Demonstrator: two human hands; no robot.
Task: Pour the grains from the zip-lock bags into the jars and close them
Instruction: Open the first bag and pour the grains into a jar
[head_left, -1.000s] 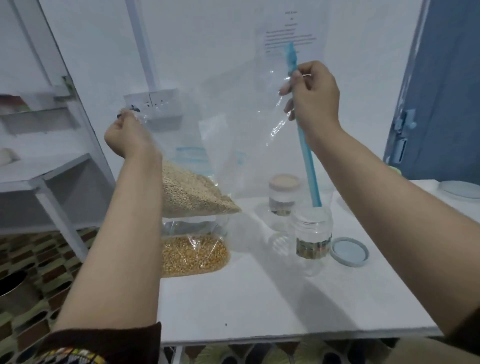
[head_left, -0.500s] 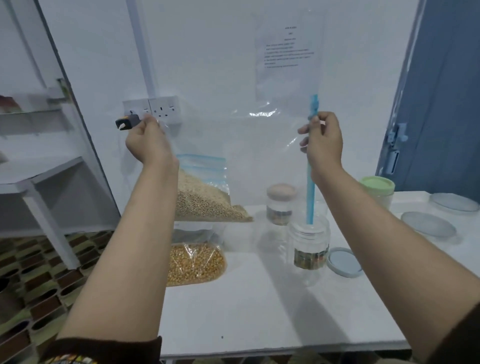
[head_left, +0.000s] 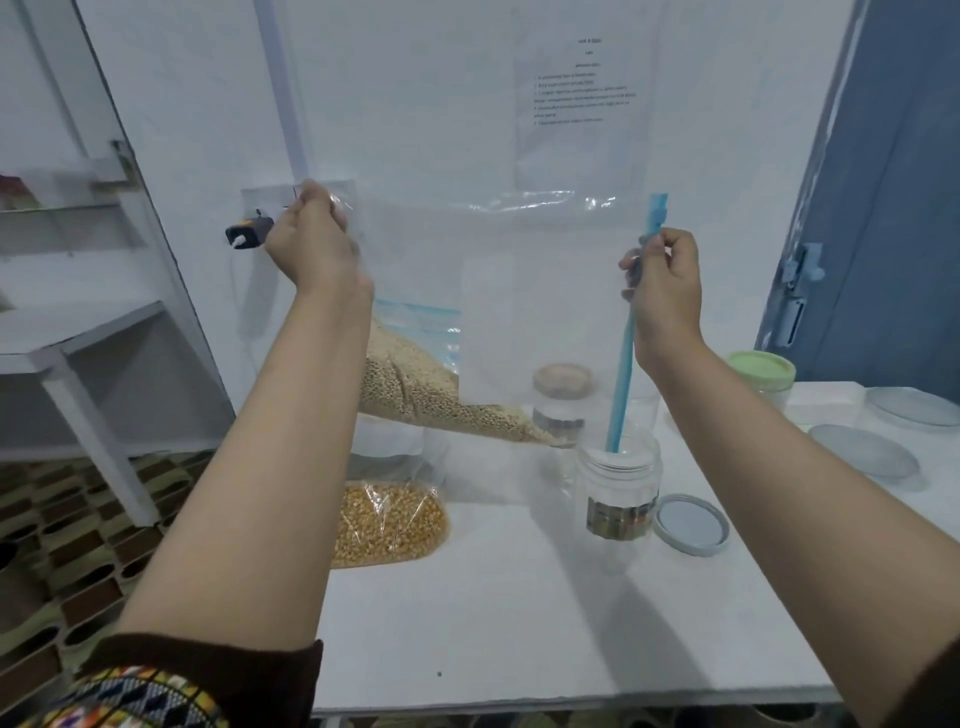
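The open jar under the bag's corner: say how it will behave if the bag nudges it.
The open jar looks like clear light plastic with almost nothing inside, so it would probably slide or tip easily. It is taller than wide and stands free on the table; neither the left hand nor the right hand steadies it.

We have brought the clear bag down from where it was a second ago: our right hand, which gripped the blue zip strip up near the printed sheet on the wall, now pinches it at a lower height, and the strip's bottom end now dips into the mouth of the open jar instead of hanging behind it. Our left hand has risen to about level with the right hand. The pale grains have slid into a longer wedge stretching toward the jar.
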